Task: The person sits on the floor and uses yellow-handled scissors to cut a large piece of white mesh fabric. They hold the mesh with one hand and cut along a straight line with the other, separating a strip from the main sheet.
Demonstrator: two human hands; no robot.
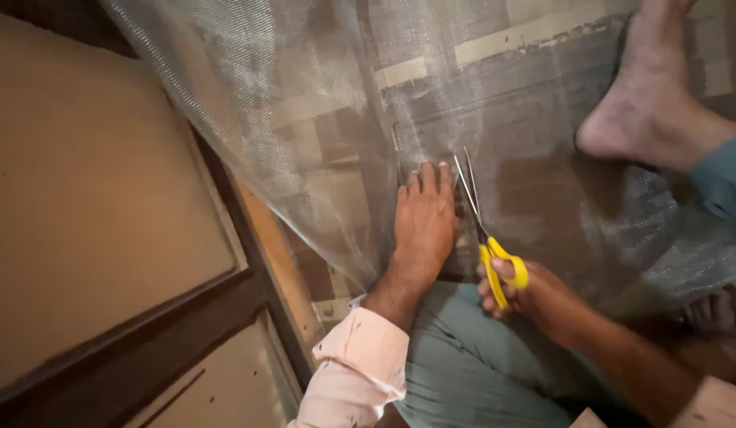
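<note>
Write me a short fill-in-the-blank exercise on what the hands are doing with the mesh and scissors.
1. The right hand holds scissors with ____ handles.
2. The left hand lies flat, pressing down the grey ____.
3. The scissor blades stand ____, pointing away from the person.
4. A bare ____ rests on the mesh at the upper right.

Missing words: yellow; mesh; open; foot

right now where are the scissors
In the head view the yellow-handled scissors are right of centre, held in the right hand, blades open and pointing up over the mesh sheet, just right of the left hand.
</note>
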